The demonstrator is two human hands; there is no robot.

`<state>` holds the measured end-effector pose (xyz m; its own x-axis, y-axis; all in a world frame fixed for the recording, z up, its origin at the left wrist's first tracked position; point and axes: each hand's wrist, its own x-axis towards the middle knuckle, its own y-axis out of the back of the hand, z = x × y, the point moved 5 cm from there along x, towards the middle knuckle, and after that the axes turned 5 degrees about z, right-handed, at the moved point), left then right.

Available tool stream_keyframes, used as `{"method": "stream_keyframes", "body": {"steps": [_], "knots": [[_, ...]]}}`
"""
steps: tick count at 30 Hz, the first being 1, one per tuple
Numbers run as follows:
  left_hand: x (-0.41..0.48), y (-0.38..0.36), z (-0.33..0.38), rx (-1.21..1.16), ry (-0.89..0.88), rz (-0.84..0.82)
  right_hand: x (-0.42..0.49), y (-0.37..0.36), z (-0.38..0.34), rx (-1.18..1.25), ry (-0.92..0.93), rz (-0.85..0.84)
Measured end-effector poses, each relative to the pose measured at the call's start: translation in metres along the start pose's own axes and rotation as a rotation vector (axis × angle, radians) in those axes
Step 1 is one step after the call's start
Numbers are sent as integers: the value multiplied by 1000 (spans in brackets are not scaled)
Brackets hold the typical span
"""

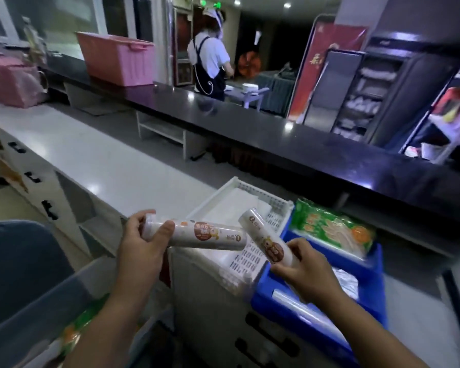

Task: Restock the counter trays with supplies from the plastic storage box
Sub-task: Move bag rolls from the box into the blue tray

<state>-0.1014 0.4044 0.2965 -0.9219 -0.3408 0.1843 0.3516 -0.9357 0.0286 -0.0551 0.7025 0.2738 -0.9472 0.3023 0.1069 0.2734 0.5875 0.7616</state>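
Both hands closed round one film-wrapped roll each, left [141, 243] on roll [207, 236], right [300, 266] on roll [266, 240], over white tray [276, 205] and blue tray [377, 264] near bench's front edge; rolls look light, stiff, slick, so I'd grip mid-barrel.

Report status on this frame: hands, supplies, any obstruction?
Left hand shut on left roll. Right hand shut on right roll. Both above white tray and blue tray. Nothing blocking.

rolls [210, 239]: white, orange-brown label | tray [369, 285]: blue | basket [276, 205]: white | bin [117, 59]: pink
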Motion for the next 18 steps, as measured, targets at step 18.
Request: {"method": "stream_keyframes", "body": {"steps": [18], "knots": [[-32,-175,-18,-41,80,-99,24,51,167,-253,57,-207]]}}
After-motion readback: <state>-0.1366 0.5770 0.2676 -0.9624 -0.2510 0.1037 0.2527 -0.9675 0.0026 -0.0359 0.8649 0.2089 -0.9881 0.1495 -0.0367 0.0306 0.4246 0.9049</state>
